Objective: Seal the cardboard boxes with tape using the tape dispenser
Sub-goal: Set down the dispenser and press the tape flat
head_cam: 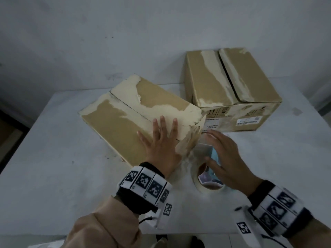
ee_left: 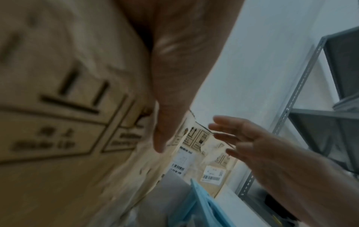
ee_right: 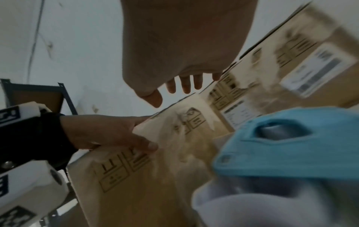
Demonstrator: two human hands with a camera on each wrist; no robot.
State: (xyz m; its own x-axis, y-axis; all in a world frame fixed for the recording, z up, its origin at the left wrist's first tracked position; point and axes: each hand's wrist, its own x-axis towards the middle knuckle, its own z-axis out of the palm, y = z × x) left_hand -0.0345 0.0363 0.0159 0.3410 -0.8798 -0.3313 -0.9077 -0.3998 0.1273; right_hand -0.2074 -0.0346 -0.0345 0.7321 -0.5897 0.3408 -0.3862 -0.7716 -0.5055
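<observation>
**Hand on the box, other hand over the tape tool**

A white table point(head_cam: 53, 167) holds two brown boxes. The far box point(head_cam: 232, 83) sits at the back right. The near box point(head_cam: 125, 115) is turned at an angle, just beside it. The left hand point(head_cam: 161, 145) lies flat on the near box, fingers spread. The right hand point(head_cam: 227, 158) hovers with straight, open fingers over the blue tape dispenser point(head_cam: 213, 172), which lies on the table by the near box's corner.
</observation>
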